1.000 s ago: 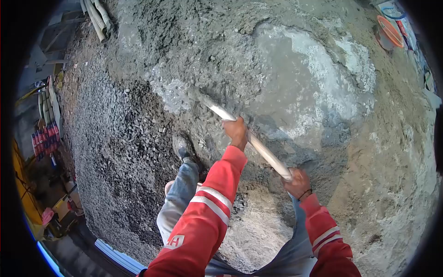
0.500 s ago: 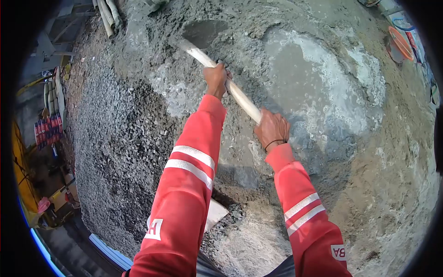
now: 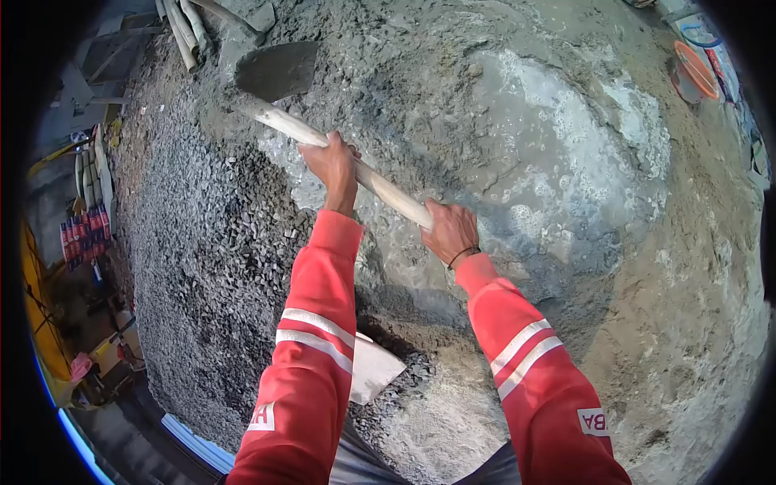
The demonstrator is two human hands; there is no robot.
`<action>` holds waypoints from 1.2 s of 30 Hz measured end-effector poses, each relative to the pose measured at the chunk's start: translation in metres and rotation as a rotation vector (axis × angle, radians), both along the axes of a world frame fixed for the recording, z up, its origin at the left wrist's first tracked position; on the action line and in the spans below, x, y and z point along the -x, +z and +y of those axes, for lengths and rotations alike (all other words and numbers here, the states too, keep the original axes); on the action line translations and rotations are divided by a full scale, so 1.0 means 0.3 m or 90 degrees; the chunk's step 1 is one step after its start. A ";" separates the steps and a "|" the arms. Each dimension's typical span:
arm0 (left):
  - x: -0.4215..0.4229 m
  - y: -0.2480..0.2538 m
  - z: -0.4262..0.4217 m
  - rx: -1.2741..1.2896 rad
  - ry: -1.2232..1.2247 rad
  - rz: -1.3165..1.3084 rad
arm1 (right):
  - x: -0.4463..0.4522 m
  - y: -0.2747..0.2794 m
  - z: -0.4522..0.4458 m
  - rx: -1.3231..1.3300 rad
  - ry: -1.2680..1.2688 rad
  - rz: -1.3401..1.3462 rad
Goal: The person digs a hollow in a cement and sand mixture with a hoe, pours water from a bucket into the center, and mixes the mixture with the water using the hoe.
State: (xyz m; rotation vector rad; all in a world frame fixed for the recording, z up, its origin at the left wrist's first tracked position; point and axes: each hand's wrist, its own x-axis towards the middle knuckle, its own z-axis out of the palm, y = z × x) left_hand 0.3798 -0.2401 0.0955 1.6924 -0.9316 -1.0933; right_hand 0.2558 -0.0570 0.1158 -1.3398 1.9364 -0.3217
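Observation:
Both my hands are closed around the pale wooden handle [image 3: 394,196] of a hoe. Its wide grey blade [image 3: 279,71] lies at the upper left, against the wet grey mix. My left hand [image 3: 332,167] grips around the middle of the handle. Lower and to the right, my right hand [image 3: 453,232] holds the near end. Right of the handle spreads a shallow pool of grey, watery cement [image 3: 517,137] with a whitish, foamy edge.
Dark gravel [image 3: 210,267] is heaped on the left. A pale flat plate [image 3: 376,368] lies by my left forearm. Bamboo-like poles [image 3: 179,36] and another tool's handle [image 3: 226,14] are at the upper left. An orange-rimmed container [image 3: 695,71] stands at upper right.
The hoe blade has moved left and slightly down across the mix. Both hands have shifted left and down with the handle. Another tool now shows more at the upper left.

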 end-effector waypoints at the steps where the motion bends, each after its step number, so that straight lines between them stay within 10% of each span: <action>1: -0.050 -0.050 -0.087 -0.076 -0.018 -0.122 | -0.047 -0.044 -0.074 0.027 -0.007 -0.014; 7: -0.117 -0.389 0.169 -0.358 -0.095 -0.182 | -0.114 0.020 0.165 -0.221 -0.082 -0.020; 13: -0.018 -0.125 0.704 -0.356 0.018 0.143 | -0.052 0.144 0.697 -0.113 -0.067 0.111; 15: 0.025 0.022 0.799 -0.387 0.055 0.127 | -0.033 0.207 0.759 -0.384 -0.070 0.048; 18: -0.062 0.011 0.691 -0.298 0.066 0.106 | -0.069 0.019 0.814 -0.048 0.075 0.124; 23: -0.360 0.054 -0.078 -0.150 -0.049 -0.193 | -0.413 -0.037 -0.095 0.002 0.036 -0.137; 27: -0.540 -0.258 -0.410 -0.228 -0.147 -0.291 | -0.580 -0.069 -0.415 -0.114 0.011 -0.229; 36: -0.358 -0.090 0.118 -0.452 -0.352 -0.500 | -0.585 0.254 0.075 -0.326 -0.137 -0.218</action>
